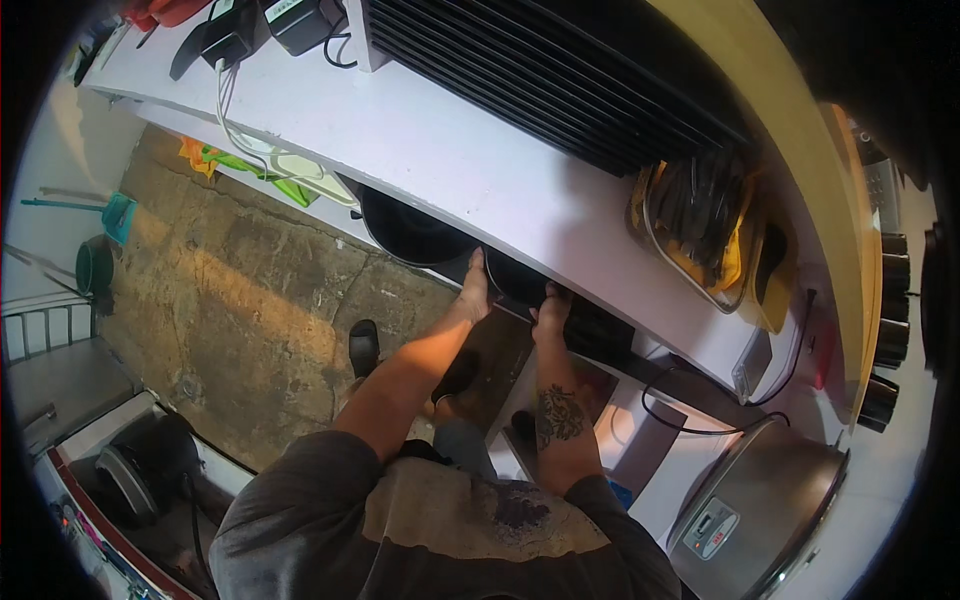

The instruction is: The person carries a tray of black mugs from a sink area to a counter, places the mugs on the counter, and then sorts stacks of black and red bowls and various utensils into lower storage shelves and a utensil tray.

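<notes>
My left hand (475, 291) and my right hand (553, 309) reach under the edge of a white counter (480, 180). Between them is a dark round pan (516, 279), and each hand grips one side of it. The counter hides the pan's far part and some of my fingertips. Left of my left hand, a larger black round pan (420, 234) rests on the lower shelf, partly covered by the counter too. A dark flat item (600, 330) lies under the counter to the right of my right hand.
On the counter stand a basket of dark-handled utensils (694, 225), a black slatted rack (517, 82) and black power adapters (300, 26). A metal cooker (757, 510) is at lower right. A black cable (652, 405) loops beside it. A teal dustpan (118, 217) stands far left.
</notes>
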Motion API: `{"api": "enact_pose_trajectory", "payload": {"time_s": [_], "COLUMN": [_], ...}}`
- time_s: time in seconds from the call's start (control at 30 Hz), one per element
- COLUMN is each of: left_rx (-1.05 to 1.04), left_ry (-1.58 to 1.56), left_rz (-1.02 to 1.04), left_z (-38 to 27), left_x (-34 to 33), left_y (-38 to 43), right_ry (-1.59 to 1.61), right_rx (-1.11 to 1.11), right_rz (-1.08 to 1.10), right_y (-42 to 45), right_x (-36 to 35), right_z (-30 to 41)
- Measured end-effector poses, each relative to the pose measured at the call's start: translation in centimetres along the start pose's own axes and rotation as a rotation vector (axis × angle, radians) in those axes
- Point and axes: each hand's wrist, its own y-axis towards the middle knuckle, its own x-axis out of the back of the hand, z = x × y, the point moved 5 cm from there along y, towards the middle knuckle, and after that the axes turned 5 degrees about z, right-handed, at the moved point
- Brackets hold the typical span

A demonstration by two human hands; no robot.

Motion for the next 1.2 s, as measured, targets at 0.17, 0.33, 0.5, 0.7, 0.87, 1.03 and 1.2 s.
{"api": "enact_pose_trajectory", "payload": {"time_s": [0.17,0.33,0.5,0.7,0.87,1.03,1.2], "left_rx": [-0.139,-0.169,-0.205,-0.014,0.032,0.069,0.481], "left_ry": [0.479,0.542,0.512,0.574,0.845,1.258,1.72], "left_rz": [-0.096,-0.047,-0.015,-0.162,-0.127,0.442,0.876], "left_z": [-1.2,-0.4,-1.8,-4.0,-5.8,-6.2,-12.3], "left_x": [-2.6,-3.5,-2.7,-4.4,-3.0,-6.7,-10.4], "left_y": [-5.8,-5.6,-4.1,-5.0,-6.9,-16.0,-26.1], "right_ry": [-0.968,-1.447,-1.413,-1.267,-0.75,-0.847,-0.772], "right_rx": [1.086,0.765,0.925,1.067,0.929,0.623,0.519], "right_rz": [-0.205,0.07,0.248,-0.08,-0.017,0.306,0.96], "right_y": [-3.6,-1.7,-2.9,-3.2,-4.9,-8.5,-20.8], "right_x": [-0.8,-4.3,-4.9,-1.0,2.2,2.1,-0.4], "right_z": [4.9,3.7,4.9,6.5,7.4,4.2,11.7]}}
